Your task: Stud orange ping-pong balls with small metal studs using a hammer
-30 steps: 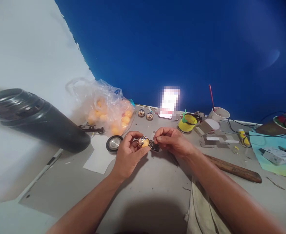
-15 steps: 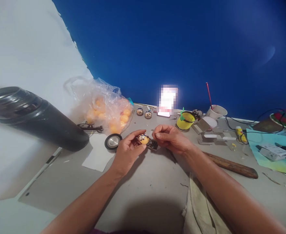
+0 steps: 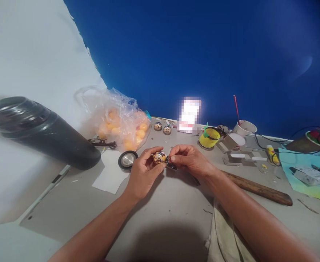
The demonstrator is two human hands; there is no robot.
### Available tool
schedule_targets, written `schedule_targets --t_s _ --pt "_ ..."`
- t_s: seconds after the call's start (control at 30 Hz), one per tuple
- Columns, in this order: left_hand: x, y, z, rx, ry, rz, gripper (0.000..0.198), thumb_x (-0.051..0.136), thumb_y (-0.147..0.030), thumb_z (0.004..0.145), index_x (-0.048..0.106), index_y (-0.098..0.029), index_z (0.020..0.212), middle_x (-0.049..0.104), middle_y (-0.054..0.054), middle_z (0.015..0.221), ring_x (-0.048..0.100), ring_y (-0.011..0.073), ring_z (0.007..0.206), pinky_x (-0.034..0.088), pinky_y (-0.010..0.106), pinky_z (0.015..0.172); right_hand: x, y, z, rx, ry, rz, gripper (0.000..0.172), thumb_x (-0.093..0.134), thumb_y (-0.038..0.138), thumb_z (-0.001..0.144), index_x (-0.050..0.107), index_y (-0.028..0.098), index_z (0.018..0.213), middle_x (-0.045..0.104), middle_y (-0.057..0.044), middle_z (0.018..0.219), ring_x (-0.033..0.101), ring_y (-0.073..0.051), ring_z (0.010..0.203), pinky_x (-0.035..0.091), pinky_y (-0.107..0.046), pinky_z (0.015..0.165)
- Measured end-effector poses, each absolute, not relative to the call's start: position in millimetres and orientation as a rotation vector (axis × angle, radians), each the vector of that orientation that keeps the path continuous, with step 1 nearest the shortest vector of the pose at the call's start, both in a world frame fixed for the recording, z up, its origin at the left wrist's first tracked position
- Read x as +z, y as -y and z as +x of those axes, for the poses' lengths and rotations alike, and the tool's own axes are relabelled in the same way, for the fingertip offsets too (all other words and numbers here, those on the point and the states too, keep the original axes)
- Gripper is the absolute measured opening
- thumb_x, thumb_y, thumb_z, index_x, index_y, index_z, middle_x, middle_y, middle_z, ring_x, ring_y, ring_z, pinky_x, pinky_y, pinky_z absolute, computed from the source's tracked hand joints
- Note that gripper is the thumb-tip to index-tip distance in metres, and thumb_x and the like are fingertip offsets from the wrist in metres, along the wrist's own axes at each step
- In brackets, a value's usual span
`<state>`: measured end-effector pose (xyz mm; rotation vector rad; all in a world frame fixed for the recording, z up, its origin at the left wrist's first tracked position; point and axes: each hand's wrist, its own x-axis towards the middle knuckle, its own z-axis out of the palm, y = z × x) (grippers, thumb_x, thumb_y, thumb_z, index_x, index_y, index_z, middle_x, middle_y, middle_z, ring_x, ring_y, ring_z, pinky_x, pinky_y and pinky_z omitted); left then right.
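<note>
My left hand (image 3: 143, 174) holds an orange ball (image 3: 159, 157), partly covered with shiny silvery pieces, between thumb and fingers. The ball looks like a table tennis ball. Close at its right side, the thumb and fingertips of my right hand (image 3: 190, 160) are pinched together; whatever is between them is too small to make out. Below the fingertips is a small dark holder (image 3: 172, 166) with shiny bits, partly hidden by my hands. Two similar silvery-covered balls, one on the left (image 3: 158, 126) and one on the right (image 3: 167, 129), rest farther back on the table.
A clear bag of orange balls (image 3: 139, 133) stands behind a round lid (image 3: 127, 160) and white paper (image 3: 108, 178). A large dark flask (image 3: 53, 134) leans at left. Rightward are a yellow pot (image 3: 209, 138), a white cup (image 3: 245, 128), and a wooden stick (image 3: 258, 187). A lit screen (image 3: 189, 114) stands behind.
My right hand has moved left and down to the ball's side. The ball has turned in my left hand, showing more silvery pieces and less bare orange. The view has shifted slightly.
</note>
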<state>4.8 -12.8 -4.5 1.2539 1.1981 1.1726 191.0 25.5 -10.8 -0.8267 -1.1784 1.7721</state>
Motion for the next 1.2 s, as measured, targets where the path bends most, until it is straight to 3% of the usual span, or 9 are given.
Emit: schedule_targets --t_s 0.3,0.63,0.93,1.2 --pt "-6.7 15.7 5.6 1.173 -1.226 1.326 0.043 0.079 -0.025 0.074 0.072 -0.022 0.117 0.073 0.007 0.112 0.069 0.0235 0.101 0.054 0.038 0.093 -5.7 -21.7 187.0 1.77 1.199 -0.913 0.032 0.091 0.042 0.063 0.074 0.017 0.072 0.059 0.003 0.057 0.043 -0.009 0.054 0.029 -0.024 0.051" --pt "-4.1 15.7 6.7 1.176 -1.262 1.432 0.038 0.078 -0.022 0.076 0.075 -0.023 0.114 0.072 0.006 0.114 0.068 0.0219 0.101 0.054 0.033 0.09 -7.0 -21.7 185.8 1.768 1.198 -0.944 0.027 0.09 0.037 0.063 0.076 0.016 0.074 0.063 0.001 0.06 0.047 -0.01 0.056 0.035 -0.025 0.056" --pt "-4.7 15.6 5.7 1.185 -1.303 1.492 0.035 0.08 -0.021 0.074 0.078 -0.024 0.109 0.072 0.004 0.103 0.067 0.0214 0.094 0.053 0.032 0.084 -9.5 -21.6 186.7 1.771 1.206 -0.943 0.027 0.09 0.036 0.062 0.075 0.017 0.074 0.067 0.0 0.065 0.053 -0.011 0.058 0.04 -0.025 0.058" --pt "-6.5 17.8 6.4 1.172 -1.297 1.53 0.034 0.079 -0.02 0.075 0.078 -0.024 0.109 0.071 0.003 0.101 0.066 0.0202 0.092 0.051 0.031 0.082 -11.5 -22.9 188.3 1.782 1.229 -0.949 0.032 0.092 0.039 0.061 0.075 0.016 0.074 0.069 -0.001 0.069 0.054 -0.011 0.06 0.039 -0.024 0.057"
